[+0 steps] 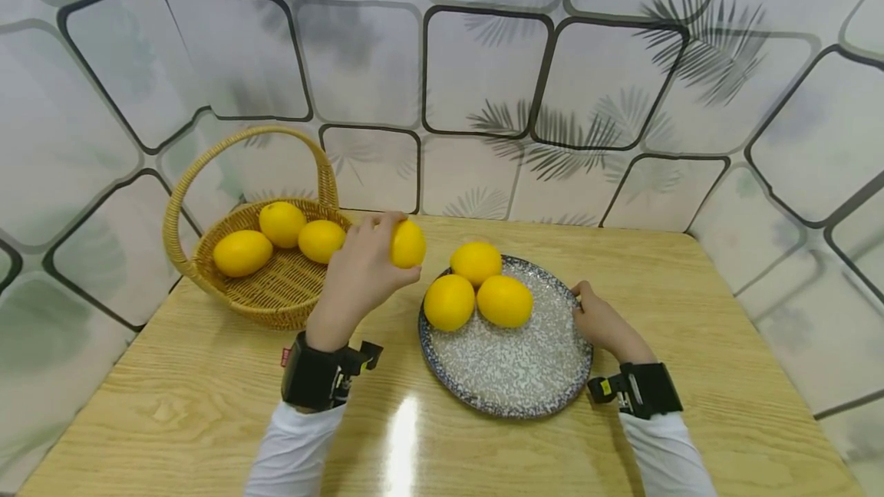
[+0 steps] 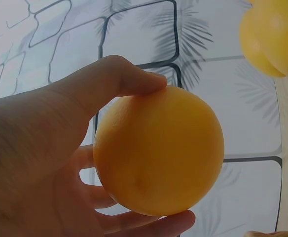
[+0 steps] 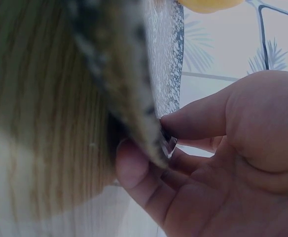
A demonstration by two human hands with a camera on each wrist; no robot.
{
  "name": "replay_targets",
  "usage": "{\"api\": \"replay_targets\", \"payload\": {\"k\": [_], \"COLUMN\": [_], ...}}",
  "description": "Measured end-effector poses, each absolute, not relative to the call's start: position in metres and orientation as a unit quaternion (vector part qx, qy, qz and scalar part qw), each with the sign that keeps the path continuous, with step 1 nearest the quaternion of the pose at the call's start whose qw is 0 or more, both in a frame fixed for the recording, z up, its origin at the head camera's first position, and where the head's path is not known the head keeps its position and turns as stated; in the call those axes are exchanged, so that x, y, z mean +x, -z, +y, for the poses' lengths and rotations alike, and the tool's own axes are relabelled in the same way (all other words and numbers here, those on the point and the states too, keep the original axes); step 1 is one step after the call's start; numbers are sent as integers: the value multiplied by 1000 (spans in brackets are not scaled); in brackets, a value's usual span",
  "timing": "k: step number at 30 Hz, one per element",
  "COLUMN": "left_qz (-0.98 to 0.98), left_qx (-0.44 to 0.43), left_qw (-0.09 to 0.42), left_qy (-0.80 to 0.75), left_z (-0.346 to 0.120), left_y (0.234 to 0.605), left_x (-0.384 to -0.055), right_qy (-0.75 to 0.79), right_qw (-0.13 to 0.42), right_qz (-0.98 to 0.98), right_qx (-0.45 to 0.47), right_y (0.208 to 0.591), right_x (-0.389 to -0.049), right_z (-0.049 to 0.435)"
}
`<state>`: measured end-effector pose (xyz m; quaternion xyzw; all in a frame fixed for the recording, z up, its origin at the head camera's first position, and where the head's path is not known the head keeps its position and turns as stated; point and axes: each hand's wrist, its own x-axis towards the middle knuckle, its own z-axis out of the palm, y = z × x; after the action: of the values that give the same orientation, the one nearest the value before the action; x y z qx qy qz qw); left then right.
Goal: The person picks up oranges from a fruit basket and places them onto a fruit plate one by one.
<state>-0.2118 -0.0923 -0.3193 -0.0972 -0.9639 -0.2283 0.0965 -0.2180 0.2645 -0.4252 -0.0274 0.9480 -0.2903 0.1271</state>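
My left hand (image 1: 366, 263) grips a yellow lemon (image 1: 408, 244) between the basket and the plate; the left wrist view shows the thumb on one side of the lemon (image 2: 159, 153) and fingers curled round the other. On the speckled grey plate (image 1: 514, 370) three more lemons (image 1: 506, 301) sit close together toward its back left. My right hand (image 1: 604, 320) pinches the plate's right rim. Seen from the right wrist, the thumb lies over the rim (image 3: 134, 98) and fingers reach underneath it.
A wicker basket (image 1: 276, 313) with a tall arched handle stands at the back left, holding three lemons (image 1: 243, 253). Behind the wooden table (image 1: 179, 413) rises a wall (image 1: 483, 75) with a stone-and-leaf pattern. Black camera straps circle both wrists.
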Motion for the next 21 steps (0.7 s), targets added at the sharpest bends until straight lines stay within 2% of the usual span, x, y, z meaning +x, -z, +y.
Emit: {"api": "replay_targets", "payload": {"k": [21], "left_qz": [-959], "left_qx": [-169], "left_qw": [53], "left_qy": [222], "left_z": [-55], "left_y": [324], "left_x": [-204], "right_qy": [293], "right_qw": [127], "right_qz": [947], "right_qx": [-27], "right_y": [424], "right_x": [-218], "right_z": [263]}}
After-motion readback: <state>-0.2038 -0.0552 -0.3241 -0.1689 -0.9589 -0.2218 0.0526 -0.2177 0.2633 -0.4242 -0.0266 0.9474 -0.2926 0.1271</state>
